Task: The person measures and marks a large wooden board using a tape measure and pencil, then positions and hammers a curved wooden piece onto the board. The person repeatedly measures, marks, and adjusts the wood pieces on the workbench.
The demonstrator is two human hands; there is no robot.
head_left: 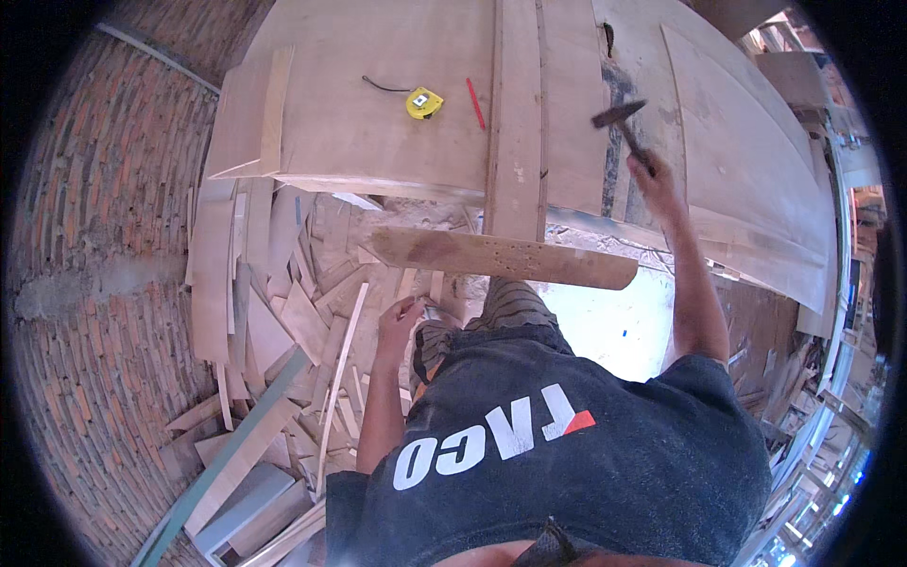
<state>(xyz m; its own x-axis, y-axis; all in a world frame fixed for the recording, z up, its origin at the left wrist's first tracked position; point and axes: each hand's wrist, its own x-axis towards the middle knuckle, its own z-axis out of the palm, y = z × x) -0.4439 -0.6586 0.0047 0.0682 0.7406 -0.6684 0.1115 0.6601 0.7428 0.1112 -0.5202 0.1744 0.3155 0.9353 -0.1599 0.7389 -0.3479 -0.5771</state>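
Observation:
My right hand (654,178) is wrapped round the handle of a hammer (620,113), raised above the plywood on the right. The hammer's dark head points away from me. My left hand (401,317) hangs low beside my left thigh, its fingers curled; what they hold, if anything, I cannot make out. Just in front of my body lies a wooden plank (510,259) with a rounded right end, crosswise at the near end of a long narrow board (517,142). That board runs away from me over the plywood sheets (397,142).
On the left plywood lie a yellow tape measure (424,103) with a dark strap and a red pencil (475,103). Wood offcuts (302,321) litter the floor at my left, beside a brick wall (104,208). Another plywood sheet (746,151) lies at the right.

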